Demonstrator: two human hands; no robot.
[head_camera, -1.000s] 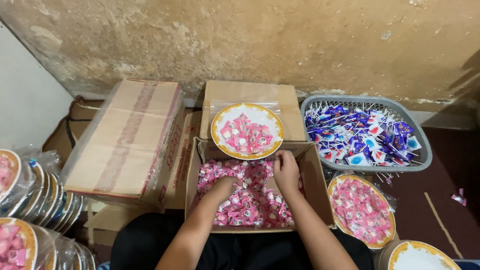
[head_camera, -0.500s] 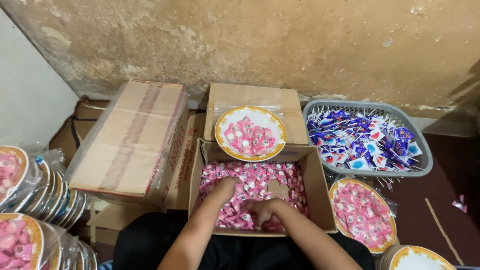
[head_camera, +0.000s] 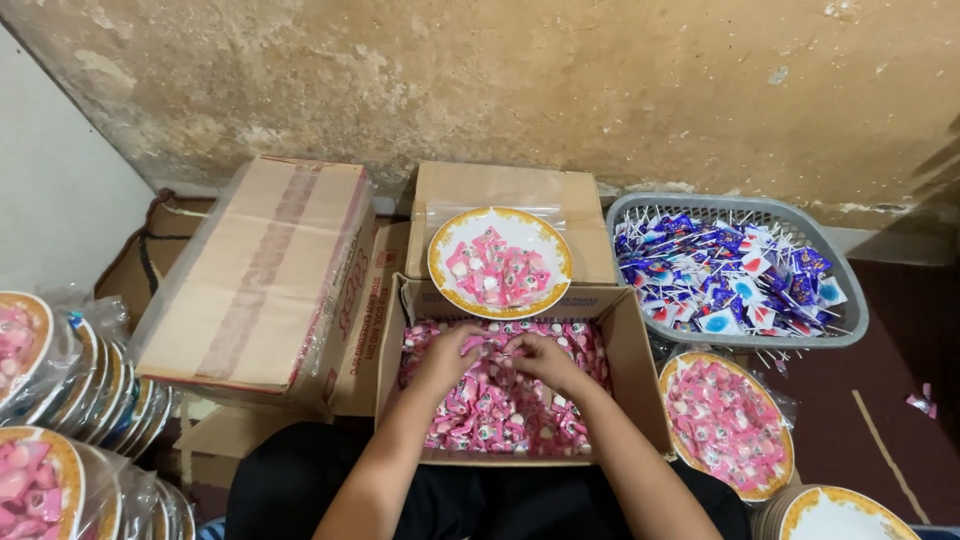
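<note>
- Both hands are now gathering together at the far end of the open cardboard box; half a second ago they were lying nearer, toward the box's middle.
- Left hand is curling its fingers down into the pink wrapped candies, clutching some of them.
- Right hand is closing over the same heap just beside the left, also gripping candies.
- Just beyond the box, a gold-rimmed plate is sitting on a closed carton, carrying a small pile of pink candies.
- Far right, a grey basket is holding blue-wrapped lollipops.
- Near right, a bagged plate of candies is lying on the floor.
</note>
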